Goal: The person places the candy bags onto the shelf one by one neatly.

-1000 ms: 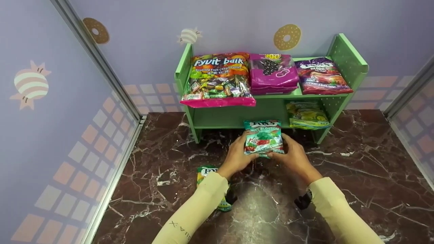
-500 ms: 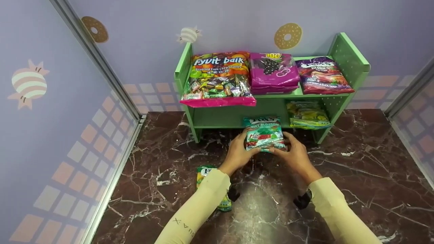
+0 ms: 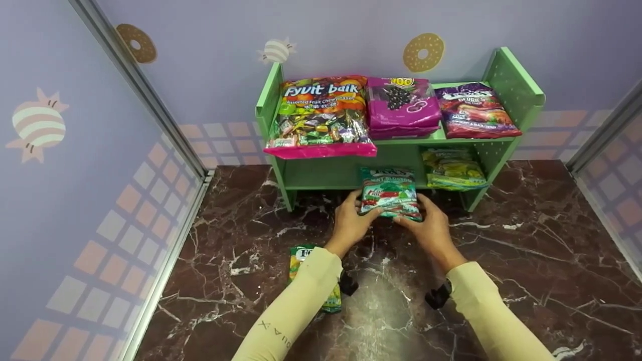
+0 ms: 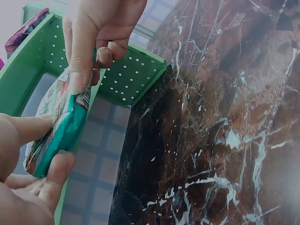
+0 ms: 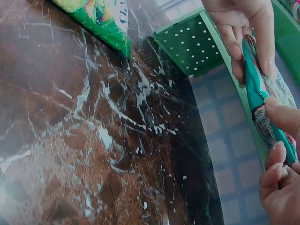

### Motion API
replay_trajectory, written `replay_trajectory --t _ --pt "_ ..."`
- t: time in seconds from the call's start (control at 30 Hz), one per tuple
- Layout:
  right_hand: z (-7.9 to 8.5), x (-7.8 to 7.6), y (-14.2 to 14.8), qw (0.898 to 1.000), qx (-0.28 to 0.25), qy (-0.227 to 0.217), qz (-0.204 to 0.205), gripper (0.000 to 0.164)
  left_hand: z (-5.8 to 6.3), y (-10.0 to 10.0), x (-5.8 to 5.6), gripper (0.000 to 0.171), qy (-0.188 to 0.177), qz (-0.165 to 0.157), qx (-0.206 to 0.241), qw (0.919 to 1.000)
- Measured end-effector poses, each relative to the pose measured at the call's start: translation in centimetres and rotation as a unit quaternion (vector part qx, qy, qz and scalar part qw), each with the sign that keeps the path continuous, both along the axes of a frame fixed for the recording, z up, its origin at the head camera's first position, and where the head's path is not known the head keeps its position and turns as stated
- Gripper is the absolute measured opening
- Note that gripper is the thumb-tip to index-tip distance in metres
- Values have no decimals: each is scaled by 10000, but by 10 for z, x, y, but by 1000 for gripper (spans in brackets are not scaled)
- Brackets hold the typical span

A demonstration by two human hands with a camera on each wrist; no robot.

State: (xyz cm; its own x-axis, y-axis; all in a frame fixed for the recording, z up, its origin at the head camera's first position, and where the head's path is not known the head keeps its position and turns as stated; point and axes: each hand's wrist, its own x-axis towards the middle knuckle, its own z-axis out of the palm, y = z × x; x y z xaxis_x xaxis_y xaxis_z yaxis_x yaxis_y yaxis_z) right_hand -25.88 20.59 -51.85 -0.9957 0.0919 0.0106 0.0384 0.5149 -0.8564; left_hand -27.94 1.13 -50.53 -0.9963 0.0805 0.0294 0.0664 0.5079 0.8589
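A teal bag of mint candy [image 3: 388, 193] is held at the front edge of the green shelf's lower level, its far end over the board. My left hand [image 3: 351, 220] grips its left side, thumb on top near the front edge. On the right side my right hand [image 3: 429, 225] pinches it the same way. Both wrist views show thumbs above the candy bag [image 4: 61, 131] and fingers beneath it. A green and yellow candy bag [image 3: 332, 302] lies on the marble surface, partly hidden under my left forearm.
On the upper level of the green shelf [image 3: 519, 80] sit a fruit chew bag [image 3: 321, 115], a purple pack [image 3: 403, 108] and a berry candy bag [image 3: 474, 110]. A yellow candy bag [image 3: 454, 168] lies at the lower right. Patterned walls [image 3: 331, 25] stand behind and beside.
Both hands have pushed the mint candy bag slightly forward, its far end now further over the lower shelf. The bag has tilted flatter. The other bags have stayed in place.
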Motion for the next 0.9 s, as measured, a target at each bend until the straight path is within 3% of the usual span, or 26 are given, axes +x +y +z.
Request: replay_trajectory --t 0.2,0.5,0.7,0.9 --pt "-2 0 -8 9984 21 263 -501 76 -3 -2 2 63 70 47 87 9999" --pt "-5 -2 -18 9921 185 592 -1093 62 -1 -5 6 49 42 120 811 9966" --pt "-5 -4 -21 9880 198 652 -1388 57 0 -8 9 50 -270 -94 1191 9925" --pt "-7 -8 -20 9845 251 665 -1604 54 0 -12 8 60 -852 -551 1303 9863"
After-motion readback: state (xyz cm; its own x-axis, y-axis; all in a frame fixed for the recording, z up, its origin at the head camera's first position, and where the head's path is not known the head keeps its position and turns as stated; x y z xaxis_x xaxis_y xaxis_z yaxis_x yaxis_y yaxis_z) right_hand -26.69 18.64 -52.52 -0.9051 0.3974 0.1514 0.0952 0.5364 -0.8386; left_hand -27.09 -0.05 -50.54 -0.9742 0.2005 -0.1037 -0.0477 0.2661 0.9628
